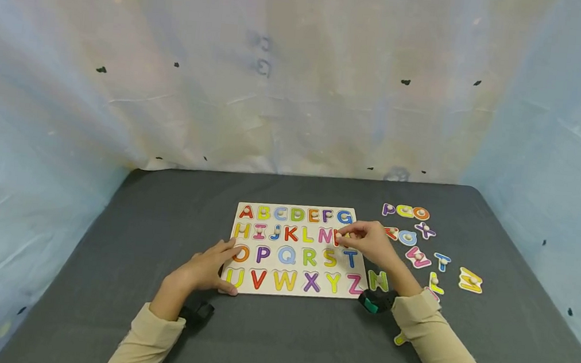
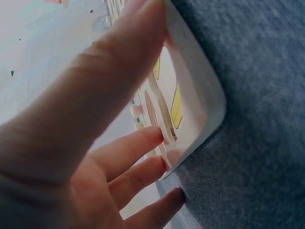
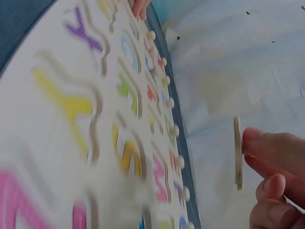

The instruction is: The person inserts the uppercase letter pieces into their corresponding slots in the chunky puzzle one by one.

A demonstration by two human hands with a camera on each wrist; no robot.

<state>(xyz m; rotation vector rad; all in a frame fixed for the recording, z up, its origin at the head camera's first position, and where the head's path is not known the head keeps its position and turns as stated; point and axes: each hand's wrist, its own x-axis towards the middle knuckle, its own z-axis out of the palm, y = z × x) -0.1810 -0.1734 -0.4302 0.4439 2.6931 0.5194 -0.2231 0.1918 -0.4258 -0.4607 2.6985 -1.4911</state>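
A cream wooden alphabet board (image 1: 283,264) lies on the dark cloth, with rows of coloured letters. Knobbed pieces fill the top row and the H, I and J places. My left hand (image 1: 207,266) rests on the board's left edge, thumb at the lower corner; in the left wrist view its fingers (image 2: 136,176) touch the edge. My right hand (image 1: 370,243) pinches a red letter piece (image 1: 336,237) above the end of the second row. The right wrist view shows that letter piece (image 3: 238,152) edge-on, raised off the board; which letter it is cannot be told.
Loose letter pieces lie right of the board, among them a purple P (image 1: 388,209), a purple X (image 1: 425,231), a blue T (image 1: 441,261), a yellow L (image 1: 435,283) and a green N (image 1: 377,280). A yellow piece (image 1: 400,339) is partly under the right sleeve (image 1: 442,344).
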